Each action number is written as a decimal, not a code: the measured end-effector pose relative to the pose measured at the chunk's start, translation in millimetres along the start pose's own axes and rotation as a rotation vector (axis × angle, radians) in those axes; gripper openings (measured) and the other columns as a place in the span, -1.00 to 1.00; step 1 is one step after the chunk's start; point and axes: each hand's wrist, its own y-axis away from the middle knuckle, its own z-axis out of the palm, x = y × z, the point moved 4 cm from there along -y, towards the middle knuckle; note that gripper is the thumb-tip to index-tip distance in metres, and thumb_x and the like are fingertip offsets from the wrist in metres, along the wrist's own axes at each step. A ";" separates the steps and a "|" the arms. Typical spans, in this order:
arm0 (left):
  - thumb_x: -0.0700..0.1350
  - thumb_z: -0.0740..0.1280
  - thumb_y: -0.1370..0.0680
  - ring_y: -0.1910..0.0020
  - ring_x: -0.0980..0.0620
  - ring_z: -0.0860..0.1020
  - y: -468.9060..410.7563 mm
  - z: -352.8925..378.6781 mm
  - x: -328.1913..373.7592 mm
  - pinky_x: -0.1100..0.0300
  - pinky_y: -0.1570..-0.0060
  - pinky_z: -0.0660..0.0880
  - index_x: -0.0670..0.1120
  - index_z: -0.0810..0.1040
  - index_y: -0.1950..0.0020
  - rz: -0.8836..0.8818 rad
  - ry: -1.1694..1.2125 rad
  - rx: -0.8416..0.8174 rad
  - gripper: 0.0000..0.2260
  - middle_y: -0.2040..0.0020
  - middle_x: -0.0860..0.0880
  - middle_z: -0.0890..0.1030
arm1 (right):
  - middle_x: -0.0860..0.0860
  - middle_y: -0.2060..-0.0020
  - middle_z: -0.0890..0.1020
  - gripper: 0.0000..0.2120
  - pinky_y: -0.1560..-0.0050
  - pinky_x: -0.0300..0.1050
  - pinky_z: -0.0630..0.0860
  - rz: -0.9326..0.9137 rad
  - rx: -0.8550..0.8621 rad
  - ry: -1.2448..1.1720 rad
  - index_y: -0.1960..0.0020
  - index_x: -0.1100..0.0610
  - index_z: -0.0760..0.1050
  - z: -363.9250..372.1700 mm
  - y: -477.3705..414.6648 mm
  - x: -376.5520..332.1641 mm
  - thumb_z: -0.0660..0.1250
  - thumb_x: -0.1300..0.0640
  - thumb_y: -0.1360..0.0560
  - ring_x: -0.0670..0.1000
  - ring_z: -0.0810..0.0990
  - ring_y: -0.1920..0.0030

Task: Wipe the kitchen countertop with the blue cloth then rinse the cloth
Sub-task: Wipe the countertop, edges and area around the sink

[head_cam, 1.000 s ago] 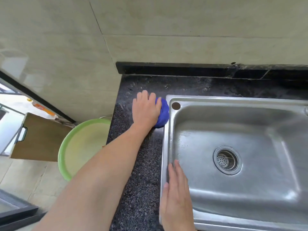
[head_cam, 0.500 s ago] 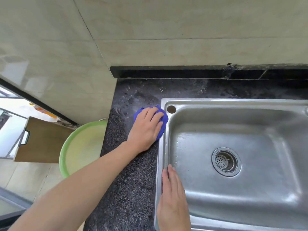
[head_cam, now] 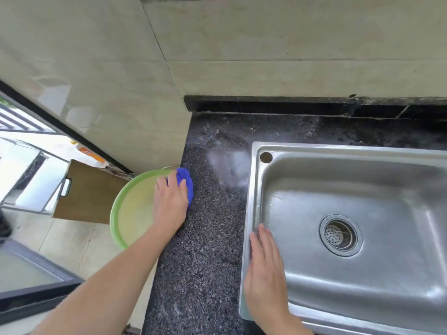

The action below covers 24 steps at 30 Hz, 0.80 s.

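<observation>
The blue cloth (head_cam: 187,183) is bunched up at the left edge of the dark speckled countertop (head_cam: 208,250). My left hand (head_cam: 170,201) lies on top of it with fingers curved over the cloth, pressing it onto the stone. A wet smear shows on the counter beside the sink's back left corner. My right hand (head_cam: 264,274) rests flat, fingers straight, on the left rim of the steel sink (head_cam: 377,165), holding nothing.
A green plastic basin (head_cam: 123,213) stands on the floor just beyond the counter's left edge, under my left hand. A brown board with a handle (head_cam: 84,192) leans behind it. Tiled walls close off the back and left. The sink drain (head_cam: 341,234) is open.
My left hand has dragged the cloth from beside the sink's back left corner across to the counter's left edge, leaving a wet streak. The right hand has stayed on the sink rim.
</observation>
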 end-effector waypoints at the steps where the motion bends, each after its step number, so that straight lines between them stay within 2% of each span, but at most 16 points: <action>1: -0.06 0.08 -0.57 0.20 -0.31 0.52 8.1 -2.8 -2.3 -0.13 0.21 0.53 -0.27 0.45 -0.07 0.005 0.005 -0.019 -0.69 0.15 -0.32 0.50 | 0.14 -0.45 0.32 -0.50 -0.42 -0.02 0.12 -0.030 0.009 -0.007 -0.40 0.25 0.34 -2.8 -12.7 -4.8 0.15 0.28 -0.45 0.11 0.23 -0.46; 4: 0.05 0.06 -0.60 -0.08 -0.30 0.49 28.2 -1.8 -13.0 -0.17 -0.04 0.48 -0.19 0.46 -0.25 -0.011 0.060 -0.054 -0.60 -0.14 -0.28 0.49 | 0.15 -0.43 0.35 -0.56 -0.43 0.00 0.13 -0.113 -0.029 0.056 -0.35 0.22 0.40 -0.9 -62.4 -20.4 0.11 0.16 -0.50 0.12 0.24 -0.46; 8: 0.03 0.00 -0.66 -0.23 -0.25 0.42 5.3 4.9 11.4 -0.11 -0.24 0.32 -0.13 0.41 -0.29 0.402 0.009 0.075 -0.64 -0.27 -0.28 0.49 | 0.18 -0.38 0.41 -0.56 -0.42 0.06 0.17 -0.148 -0.074 0.177 -0.30 0.27 0.47 17.5 -98.1 -26.1 0.09 0.17 -0.49 0.16 0.31 -0.43; 10: 0.03 0.03 -0.64 -0.28 -0.26 0.43 -30.3 13.9 30.3 -0.14 -0.31 0.27 -0.12 0.46 -0.29 0.484 -0.032 0.067 -0.63 -0.30 -0.26 0.49 | 0.18 -0.39 0.41 -0.57 -0.43 0.07 0.16 -0.156 -0.051 0.190 -0.31 0.27 0.46 21.5 -98.8 -23.2 0.08 0.17 -0.51 0.15 0.29 -0.44; 13: 0.02 0.10 -0.58 -0.28 -0.26 0.46 -92.6 32.0 42.5 -0.15 -0.29 0.36 -0.11 0.53 -0.25 0.443 -0.075 0.072 -0.63 -0.31 -0.23 0.50 | 0.16 -0.40 0.39 -0.58 -0.43 0.07 0.17 -0.182 -0.016 0.197 -0.32 0.27 0.45 23.2 -96.8 -20.5 0.07 0.16 -0.54 0.13 0.27 -0.45; 15: 0.01 0.13 -0.56 -0.16 -0.26 0.51 -132.4 39.9 36.7 -0.06 -0.11 0.46 -0.12 0.55 -0.19 0.317 -0.076 0.087 -0.66 -0.23 -0.23 0.54 | 0.15 -0.40 0.39 -0.58 -0.43 0.07 0.19 -0.196 0.011 0.171 -0.31 0.27 0.46 23.2 -98.1 -21.0 0.07 0.16 -0.54 0.11 0.27 -0.46; 17: -0.02 0.14 -0.54 0.07 -0.24 0.55 -156.3 40.3 31.5 0.02 0.16 0.47 -0.15 0.57 -0.06 0.161 -0.063 0.085 -0.70 -0.05 -0.22 0.58 | 0.13 -0.40 0.40 -0.59 -0.43 0.07 0.21 -0.200 0.039 0.153 -0.31 0.26 0.47 23.5 -99.4 -21.3 0.09 0.16 -0.54 0.09 0.28 -0.46; 19: -0.04 0.13 -0.52 0.18 -0.22 0.54 -160.0 35.8 32.9 0.06 0.26 0.44 -0.16 0.58 0.04 0.059 -0.039 0.083 -0.72 0.05 -0.21 0.58 | 0.12 -0.40 0.41 -0.60 -0.41 0.09 0.23 -0.209 0.056 0.148 -0.31 0.25 0.47 23.6 -100.7 -21.0 0.10 0.16 -0.54 0.08 0.29 -0.45; 21: -0.04 0.13 -0.54 0.13 -0.20 0.54 -146.9 34.6 36.0 0.05 0.19 0.43 -0.14 0.58 0.02 0.068 -0.024 0.093 -0.72 0.01 -0.18 0.59 | 0.12 -0.40 0.41 -0.60 -0.39 0.10 0.25 -0.213 0.056 0.150 -0.31 0.25 0.46 23.5 -100.7 -20.4 0.10 0.15 -0.54 0.08 0.28 -0.45; 24: -0.05 0.12 -0.58 -0.15 -0.22 0.52 -103.5 37.2 33.9 -0.04 -0.15 0.35 -0.16 0.56 -0.17 0.254 0.044 0.049 -0.68 -0.19 -0.20 0.56 | 0.11 -0.39 0.42 -0.61 -0.38 0.08 0.27 -0.224 0.059 0.116 -0.30 0.25 0.48 21.1 -100.8 -21.3 0.10 0.14 -0.55 0.06 0.29 -0.45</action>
